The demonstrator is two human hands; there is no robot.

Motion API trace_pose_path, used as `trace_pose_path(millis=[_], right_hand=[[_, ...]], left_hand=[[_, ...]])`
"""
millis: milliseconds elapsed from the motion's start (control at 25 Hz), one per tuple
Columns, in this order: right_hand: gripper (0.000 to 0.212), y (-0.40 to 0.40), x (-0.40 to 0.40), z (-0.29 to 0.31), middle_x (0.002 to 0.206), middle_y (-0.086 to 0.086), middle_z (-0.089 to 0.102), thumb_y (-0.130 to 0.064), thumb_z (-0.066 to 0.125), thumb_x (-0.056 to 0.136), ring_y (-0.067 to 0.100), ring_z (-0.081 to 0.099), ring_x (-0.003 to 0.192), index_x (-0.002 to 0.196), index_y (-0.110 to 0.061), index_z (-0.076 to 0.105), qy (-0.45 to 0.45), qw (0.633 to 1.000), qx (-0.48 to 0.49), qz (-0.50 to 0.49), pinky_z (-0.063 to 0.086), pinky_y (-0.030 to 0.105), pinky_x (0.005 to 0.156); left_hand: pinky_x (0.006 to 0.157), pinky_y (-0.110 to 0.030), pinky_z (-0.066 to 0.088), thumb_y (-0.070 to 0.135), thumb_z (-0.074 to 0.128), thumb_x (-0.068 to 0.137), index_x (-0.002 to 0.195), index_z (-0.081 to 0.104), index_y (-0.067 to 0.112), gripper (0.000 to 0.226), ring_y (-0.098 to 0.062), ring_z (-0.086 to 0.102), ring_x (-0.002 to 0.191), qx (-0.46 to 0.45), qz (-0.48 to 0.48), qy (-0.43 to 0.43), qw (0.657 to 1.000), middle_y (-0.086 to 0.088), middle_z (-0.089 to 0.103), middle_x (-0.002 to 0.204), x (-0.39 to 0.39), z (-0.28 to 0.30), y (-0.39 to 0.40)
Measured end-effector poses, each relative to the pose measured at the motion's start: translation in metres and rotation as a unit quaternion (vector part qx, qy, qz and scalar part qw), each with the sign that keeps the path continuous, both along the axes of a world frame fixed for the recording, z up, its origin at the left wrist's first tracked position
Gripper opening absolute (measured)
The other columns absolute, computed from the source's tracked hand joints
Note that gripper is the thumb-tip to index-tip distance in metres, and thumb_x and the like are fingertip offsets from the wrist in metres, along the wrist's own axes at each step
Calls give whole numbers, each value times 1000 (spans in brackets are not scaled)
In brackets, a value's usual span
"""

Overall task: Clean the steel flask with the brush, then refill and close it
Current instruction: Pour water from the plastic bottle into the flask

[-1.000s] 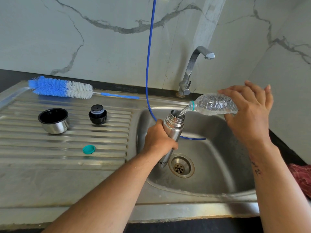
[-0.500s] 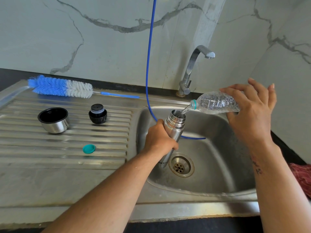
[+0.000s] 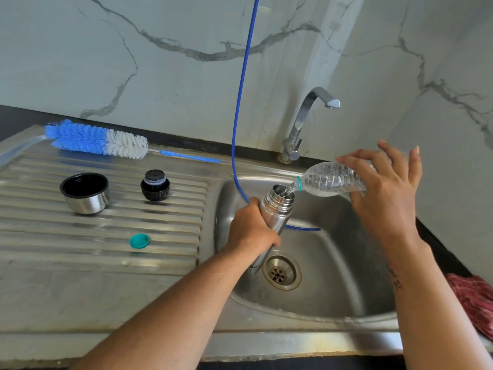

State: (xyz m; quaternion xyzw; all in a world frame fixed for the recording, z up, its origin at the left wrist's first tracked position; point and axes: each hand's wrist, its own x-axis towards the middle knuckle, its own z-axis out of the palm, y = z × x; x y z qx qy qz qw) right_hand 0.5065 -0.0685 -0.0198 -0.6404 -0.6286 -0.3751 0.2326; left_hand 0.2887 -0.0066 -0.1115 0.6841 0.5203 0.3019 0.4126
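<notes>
the left hand (image 3: 250, 231) still grips the steel flask (image 3: 276, 209) over the sink (image 3: 333, 289) while the right hand (image 3: 384, 190), gripping the plastic bottle (image 3: 330, 180), keeps pouring, tipped slightly higher.

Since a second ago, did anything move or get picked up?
Hardly anything. The right hand keeps tipping the plastic bottle, a little steeper now, into the steel flask that the left hand still grips. Nothing was picked up or let go. The brush, cup, stopper and green cap stayed put.
</notes>
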Motion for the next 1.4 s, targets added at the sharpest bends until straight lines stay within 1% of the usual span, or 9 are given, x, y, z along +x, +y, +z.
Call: trace_pose_path(millis=[160, 240, 440, 640, 840, 960, 1040, 1240, 1400], right_hand=[[71, 1, -2, 2, 124, 2, 66, 13, 79, 67, 36, 44, 139, 126, -26, 71, -19, 1000, -5, 2, 6, 60, 123], [71, -1, -1, 3, 124, 2, 66, 14, 78, 67, 36, 45, 138, 125, -26, 71, -24, 1000, -3, -1, 7, 60, 123], [70, -4, -1, 7, 124, 2, 66, 13, 77, 67, 35, 44, 139, 125, -26, 71, -22, 1000, -6, 1, 6, 59, 123], [69, -2, -7, 15, 124, 4, 67, 14, 78, 68, 37, 45, 138, 124, -25, 72, -34, 999, -13, 17, 9, 64, 122], [68, 1, -11, 25, 125, 4, 66, 12, 76, 69, 38, 45, 139, 125, -25, 71, -54, 998, -25, 28, 9, 65, 122], [71, 3, -13, 30, 125, 4, 65, 11, 76, 66, 38, 44, 139, 126, -25, 71, -78, 996, -39, 31, 8, 65, 122], [70, 5, -14, 34, 124, 4, 65, 11, 77, 67, 37, 45, 139, 126, -26, 71, -100, 993, -43, 33, 8, 64, 123], [70, 10, -18, 43, 123, 5, 65, 14, 76, 68, 36, 46, 140, 126, -26, 71, -144, 987, -53, 44, 7, 63, 124], [73, 15, -23, 52, 126, 4, 64, 12, 80, 67, 35, 46, 140, 128, -27, 70, -185, 979, -75, 52, 3, 61, 124]], left_hand=[[71, -24, 44, 12, 96, 59, 115, 57, 19, 69, -15, 58, 92, 4, -3, 0, 1000, 2, 66, 109, 0, 0, 0], [71, -26, 45, 12, 96, 58, 114, 57, 19, 68, -16, 59, 92, 3, -2, 2, 1000, 2, 66, 108, 0, 0, -1], [68, -26, 44, 14, 96, 55, 111, 57, 20, 69, -19, 61, 91, 2, -1, 6, 1000, 1, 68, 108, 1, 0, -1], [76, -30, 51, 14, 96, 55, 114, 57, 20, 71, -20, 64, 96, 3, -8, 7, 1000, 0, 69, 111, 1, -1, -2], [78, -31, 54, 13, 96, 53, 114, 57, 20, 73, -20, 65, 97, 3, -7, 2, 1000, 1, 69, 111, 1, -1, -2], [73, -29, 50, 13, 95, 54, 113, 57, 20, 71, -20, 65, 95, 6, 2, -3, 1000, 1, 69, 110, 1, 0, -1], [73, -28, 49, 13, 95, 55, 113, 57, 19, 70, -20, 65, 95, 6, 5, -10, 1000, 0, 69, 110, 1, 1, 0], [78, -30, 55, 12, 94, 57, 115, 55, 20, 70, -21, 66, 98, 9, -2, -3, 1000, 0, 69, 113, 2, 0, -1], [82, -32, 57, 11, 94, 58, 117, 55, 20, 70, -23, 67, 102, 5, -5, -8, 1000, -1, 69, 115, 1, -1, -1]])
